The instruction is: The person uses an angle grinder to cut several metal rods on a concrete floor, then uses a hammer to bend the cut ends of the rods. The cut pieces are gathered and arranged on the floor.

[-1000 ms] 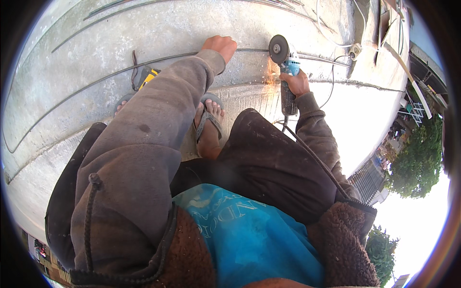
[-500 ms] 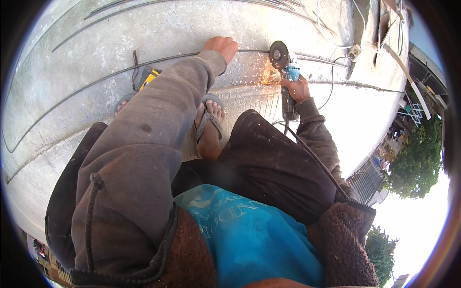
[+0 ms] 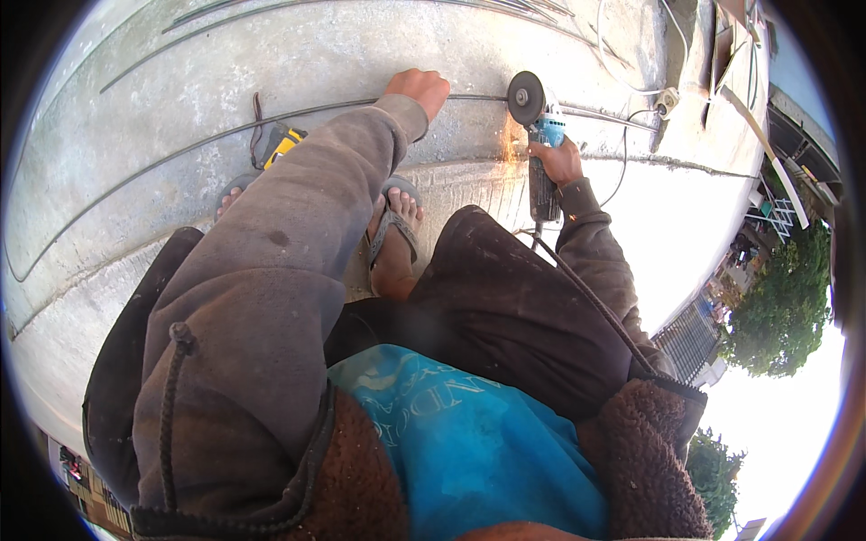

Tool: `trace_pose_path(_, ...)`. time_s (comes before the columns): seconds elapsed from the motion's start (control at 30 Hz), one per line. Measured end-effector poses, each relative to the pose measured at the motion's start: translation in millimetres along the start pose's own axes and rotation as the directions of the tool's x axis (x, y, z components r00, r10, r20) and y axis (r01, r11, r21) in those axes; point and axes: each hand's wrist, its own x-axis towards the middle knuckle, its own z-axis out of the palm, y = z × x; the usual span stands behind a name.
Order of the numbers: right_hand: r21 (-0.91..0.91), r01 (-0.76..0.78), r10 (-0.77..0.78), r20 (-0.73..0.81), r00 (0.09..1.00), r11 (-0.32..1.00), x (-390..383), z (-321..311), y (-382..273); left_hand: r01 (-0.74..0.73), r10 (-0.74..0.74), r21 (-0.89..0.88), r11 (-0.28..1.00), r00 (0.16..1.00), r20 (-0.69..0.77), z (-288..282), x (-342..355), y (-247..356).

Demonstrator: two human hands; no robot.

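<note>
My left hand [image 3: 419, 92] is closed around a long thin steel rod [image 3: 216, 142], which lies across the concrete and curves away to the left. In my right hand [image 3: 561, 162] is a blue and black angle grinder [image 3: 543, 185], held upright by its body. Its dark cutting disc [image 3: 525, 97] meets the rod to the right of my left hand. Faint orange sparks [image 3: 512, 149] fall below the disc. The exact contact point is hidden behind the disc. Beyond the grinder, further rod ends [image 3: 613, 117] continue to the right.
A yellow and black tape measure [image 3: 284, 144] with a strap lies beside my left foot. More rods [image 3: 207, 27] lie farther off on the concrete [image 3: 334, 54]. A white cable [image 3: 603, 45] and a socket block [image 3: 667, 99] are at the upper right. My sandalled foot [image 3: 397, 225] stands near the rod.
The spray of sparks has become thinner and fainter. The grinder has shifted very slightly, with its disc a little higher; my left hand stays on the rod.
</note>
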Motion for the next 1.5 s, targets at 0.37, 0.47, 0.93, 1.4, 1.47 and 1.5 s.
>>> trace_pose_path(0.37,-0.019,0.041,-0.041,0.001,0.999,0.999,2.5,3.3,27.9,-0.017,0.016,-0.031,0.999,1.000,-0.017,4.3,2.9,-0.4)
trace_pose_path(0.47,0.044,-0.019,0.017,0.043,0.999,0.999,-0.4,2.8,13.1,0.000,0.000,-0.007,1.000,1.000,0.023,1.8,2.1,-0.8)
trace_pose_path(0.93,0.043,-0.033,0.031,0.041,0.999,0.999,-0.9,-0.1,3.3,0.008,-0.008,-0.017,1.000,1.000,0.011,-0.4,0.7,0.7)
trace_pose_path(1.4,0.001,-0.012,0.012,0.038,0.999,1.000,-2.9,-2.0,-5.3,0.014,-0.013,-0.022,1.000,1.000,0.006,-4.2,-1.6,1.4)
trace_pose_path(1.47,0.003,0.011,-0.011,0.014,1.000,1.000,5.8,1.4,11.9,0.004,-0.004,-0.029,1.000,1.000,-0.011,-2.6,-0.6,2.0)
trace_pose_path(1.5,0.005,0.023,-0.023,0.005,1.000,1.000,6.9,3.0,13.8,0.000,-0.001,-0.038,0.999,1.000,-0.014,-2.4,-0.8,1.5)
